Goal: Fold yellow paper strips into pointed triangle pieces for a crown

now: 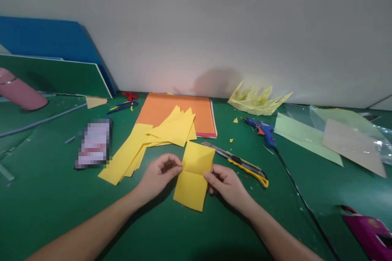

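Observation:
A yellow paper piece [196, 175] with a crease across its middle is held just above the green table. My left hand [162, 173] pinches its left edge near the crease. On the opposite edge, my right hand [225, 183] grips it between thumb and fingers. Beyond it lie several yellow paper strips [128, 151] and yellow pieces with pointed ends [179, 126], partly over a stack of orange paper [171, 106]. A yellow utility knife [241, 163] with its blade out rests just right of the paper.
A blue glue gun [265, 130] with a black cord lies to the right, near a spiky pale-yellow paper crown [259, 100]. Further right are light green paper [306, 136] and a magenta object [367, 230]. Leftward are a phone [94, 142], scissors [122, 107] and a pink bottle [23, 91].

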`<state>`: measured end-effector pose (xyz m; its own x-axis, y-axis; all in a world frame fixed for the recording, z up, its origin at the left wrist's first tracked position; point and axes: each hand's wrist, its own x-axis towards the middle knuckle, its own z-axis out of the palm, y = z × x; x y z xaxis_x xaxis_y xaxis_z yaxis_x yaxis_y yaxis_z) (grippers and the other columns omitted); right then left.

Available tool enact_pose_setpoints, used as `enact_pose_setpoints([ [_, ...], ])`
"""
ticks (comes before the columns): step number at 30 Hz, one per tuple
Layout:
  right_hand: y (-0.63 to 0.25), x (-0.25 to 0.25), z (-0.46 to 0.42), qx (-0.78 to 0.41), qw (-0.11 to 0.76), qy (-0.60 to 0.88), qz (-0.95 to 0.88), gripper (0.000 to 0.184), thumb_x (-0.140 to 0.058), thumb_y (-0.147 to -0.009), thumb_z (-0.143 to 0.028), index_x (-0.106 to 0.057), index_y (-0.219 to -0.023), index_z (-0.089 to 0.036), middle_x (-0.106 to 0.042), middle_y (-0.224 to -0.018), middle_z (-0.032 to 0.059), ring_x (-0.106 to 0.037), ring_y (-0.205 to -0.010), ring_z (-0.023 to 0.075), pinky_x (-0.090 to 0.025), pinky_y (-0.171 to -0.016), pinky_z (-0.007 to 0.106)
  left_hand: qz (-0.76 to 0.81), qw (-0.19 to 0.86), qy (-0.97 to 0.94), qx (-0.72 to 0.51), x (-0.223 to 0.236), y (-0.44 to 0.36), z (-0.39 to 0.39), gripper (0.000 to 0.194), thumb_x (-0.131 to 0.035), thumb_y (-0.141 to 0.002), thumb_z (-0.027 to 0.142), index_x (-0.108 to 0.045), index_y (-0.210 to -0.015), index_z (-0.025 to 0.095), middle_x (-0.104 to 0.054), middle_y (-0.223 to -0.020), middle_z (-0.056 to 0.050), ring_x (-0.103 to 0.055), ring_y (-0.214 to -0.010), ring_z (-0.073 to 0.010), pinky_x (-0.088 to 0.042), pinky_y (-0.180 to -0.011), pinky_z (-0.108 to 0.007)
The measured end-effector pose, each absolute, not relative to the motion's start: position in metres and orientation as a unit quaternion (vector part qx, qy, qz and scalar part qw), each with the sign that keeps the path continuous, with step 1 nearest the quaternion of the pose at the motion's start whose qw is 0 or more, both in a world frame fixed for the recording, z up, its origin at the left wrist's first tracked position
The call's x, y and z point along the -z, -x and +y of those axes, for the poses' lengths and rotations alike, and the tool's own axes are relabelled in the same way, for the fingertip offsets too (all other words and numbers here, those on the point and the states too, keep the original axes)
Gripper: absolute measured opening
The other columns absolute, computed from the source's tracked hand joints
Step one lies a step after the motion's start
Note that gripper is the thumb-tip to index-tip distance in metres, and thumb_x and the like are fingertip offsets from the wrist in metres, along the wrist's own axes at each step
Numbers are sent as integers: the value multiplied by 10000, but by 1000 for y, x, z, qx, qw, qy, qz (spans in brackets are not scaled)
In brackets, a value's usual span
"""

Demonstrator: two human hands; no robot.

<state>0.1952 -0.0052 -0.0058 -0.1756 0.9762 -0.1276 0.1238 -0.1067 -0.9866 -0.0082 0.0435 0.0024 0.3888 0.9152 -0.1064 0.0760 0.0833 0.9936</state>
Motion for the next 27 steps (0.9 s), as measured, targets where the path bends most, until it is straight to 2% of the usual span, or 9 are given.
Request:
enact_pose_setpoints([
  [2, -196, 5, -5, -545, 392, 509, -539, 523, -549, -721, -707, -471, -634, -197, -485, -509, -47, -435, -426, 84, -359, -449, 216, 418, 586, -600, -348, 1, 8, 42, 179, -635, -754, 325, -572, -832, 176, -619, -840, -29, -592, -803, -159, -487, -763, -314],
  [4, -197, 4, -6, -544, 392, 509, -540, 521, -558, -720, -699, -445, -610, -203, -472, -495, -52, -427, -422, 83, -358, -448, 215, 402, 554, -627, -371, 5, 8, 40, 235, -600, -784, 295, -558, -990, 191, -608, -1053, -75, -592, -946, -193, -494, -834, -352],
  [7, -197, 1, -7, -549, 384, 496, -552, 518, -561, -731, -683, -415, -583, -208, -446, -484, -58, -415, -426, 84, -355, -452, 216, 381, 442, -709, -396, 5, 9, 35, 510, -557, -818, 210, -385, -1296, 249, -402, -1390, -109, -470, -1204, -235, -465, -937, -393],
  [9, -198, -1, -8, -561, 367, 482, -563, 514, -559, -739, -674, -410, -580, -208, -448, -491, -55, -412, -436, 86, -354, -457, 216, 351, 371, -776, -370, 1, 11, 30, 645, -516, -837, 155, -240, -1407, 279, -281, -1487, -98, -327, -1333, -257, -371, -1049, -454],
  [11, -199, -1, -8, -569, 350, 473, -575, 510, -555, -747, -667, -415, -580, -205, -449, -493, -52, -404, -442, 85, -346, -458, 214, 314, 349, -820, -327, -3, 13, 25, 724, -490, -832, 113, -147, -1448, 279, -240, -1513, -98, -247, -1379, -270, -282, -1108, -499],
  [14, -200, -1, -9, -564, 331, 468, -595, 513, -551, -755, -659, -421, -567, -199, -434, -485, -52, -387, -450, 83, -332, -460, 209, 288, 387, -828, -286, -3, 14, 21, 775, -505, -806, 100, -118, -1458, 261, -241, -1513, -108, -241, -1383, -290, -252, -1125, -510],
  [18, -201, 0, -9, -575, 325, 459, -594, 517, -559, -746, -667, -425, -574, -197, -411, -491, -59, -366, -454, 80, -312, -454, 204, 292, 450, -777, -330, 7, 14, 21, 701, -511, -809, 121, -204, -1426, 252, -375, -1427, -120, -356, -1322, -289, -309, -1099, -500],
  [22, -202, 2, -9, -602, 341, 443, -570, 515, -550, -761, -663, -414, -587, -197, -392, -515, -63, -343, -464, 76, -302, -461, 204, 279, 498, -733, -370, 11, 14, 24, 646, -481, -839, 114, -233, -1407, 296, -410, -1384, -106, -396, -1299, -253, -372, -1066, -450],
  [27, -202, 1, -9, -594, 353, 446, -568, 533, -528, -765, -680, -381, -584, -200, -346, -544, -64, -309, -482, 77, -277, -456, 204, 300, 445, -764, -358, 4, 12, 28, 480, -521, -828, 122, -449, -1284, 250, -476, -1251, -115, -473, -1191, -244, -428, -998, -418],
])
